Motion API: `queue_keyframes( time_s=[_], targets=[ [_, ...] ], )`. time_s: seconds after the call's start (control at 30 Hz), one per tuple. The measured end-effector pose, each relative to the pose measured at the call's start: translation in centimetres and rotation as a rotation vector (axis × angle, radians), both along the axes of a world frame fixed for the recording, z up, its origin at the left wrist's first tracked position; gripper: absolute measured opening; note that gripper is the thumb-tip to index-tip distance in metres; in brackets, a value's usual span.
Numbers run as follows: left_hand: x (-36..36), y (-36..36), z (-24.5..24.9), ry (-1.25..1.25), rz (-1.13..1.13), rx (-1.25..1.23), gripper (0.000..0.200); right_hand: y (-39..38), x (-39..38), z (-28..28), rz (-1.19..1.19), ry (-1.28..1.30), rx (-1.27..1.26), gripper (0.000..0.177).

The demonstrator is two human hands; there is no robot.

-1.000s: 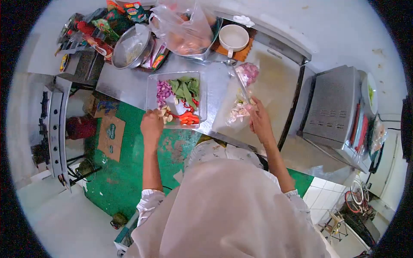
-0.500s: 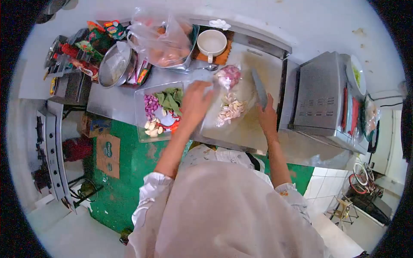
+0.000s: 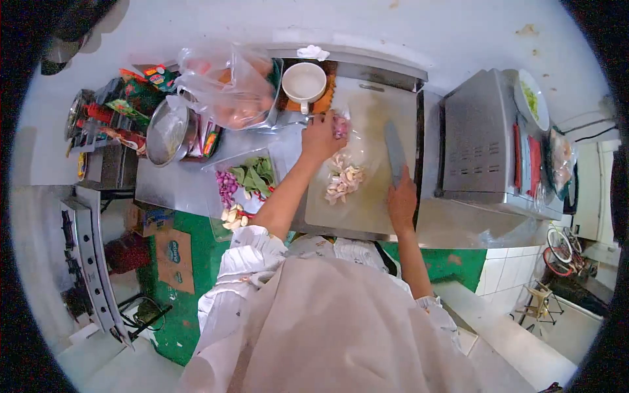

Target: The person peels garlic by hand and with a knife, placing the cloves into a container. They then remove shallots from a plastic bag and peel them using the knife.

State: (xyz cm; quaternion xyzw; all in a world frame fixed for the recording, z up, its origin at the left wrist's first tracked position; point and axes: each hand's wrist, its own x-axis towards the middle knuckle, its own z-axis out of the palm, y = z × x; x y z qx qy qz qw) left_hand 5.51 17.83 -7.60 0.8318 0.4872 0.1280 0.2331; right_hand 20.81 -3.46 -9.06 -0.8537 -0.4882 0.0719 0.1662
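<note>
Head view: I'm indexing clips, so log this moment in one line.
left hand: at pink bundle | right hand: gripping knife | pale pile: on cutting board | white cup: beyond bundle

White wall [image 3: 357, 26] rose behind metal counter [image 3: 157, 185]; brownish stains [image 3: 527, 30] showed up beyond counter's right end. Green floor [image 3: 190, 318], scuffed, lay in front of and left of counter. Stove [image 3: 98, 262] with knobs stood left of counter. White floor tiles [image 3: 508, 265] were right of counter's near edge, bicycle [image 3: 557, 252] farther right of counter. Light was pale, fairly even over counter.
</note>
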Motion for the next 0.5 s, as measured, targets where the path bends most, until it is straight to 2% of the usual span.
queue_keyframes(
  time_s=[0.07,0.17,0.23,0.3,0.37,0.4,0.47,0.5],
  targets=[
    [-0.2,-0.2,0.3,-0.03,0.057,0.049,0.073,0.0,-0.3,-0.2,0.091,-0.055,0.048,0.06],
    [-1.1,0.3,-1.5,-0.171,0.075,0.164,0.067,-0.2,-0.8,-0.3,0.029,-0.005,0.146,0.06],
    [-2.3,0.2,-0.1,-0.266,0.098,0.201,0.064,-0.3,-0.7,-0.9,0.127,-0.105,0.062,0.06],
    [-3.5,-0.4,2.4,-0.36,0.122,0.244,0.061,-0.3,-0.8,-1.2,0.071,-0.09,0.066,0.06],
    [-4.9,-1.6,5.2,-0.528,0.281,0.018,0.06,-0.1,-1.0,-0.9,0.019,-0.074,0.076,0.059],
    [-5.8,-2.0,5.8,-0.534,0.284,0.026,0.06,-0.2,-1.1,-0.6,0.013,-0.172,0.115,0.058],
    [-7.4,-2.7,6.6,-0.8,0.29,-0.235,0.058,0.7,-1.3,0.9,0.012,-0.275,0.163,0.057],
    [-7.9,-3.4,6.4,-0.938,0.239,-0.266,0.055,1.5,-2.0,2.9,0.007,-0.099,0.24,0.052]
  ],
)
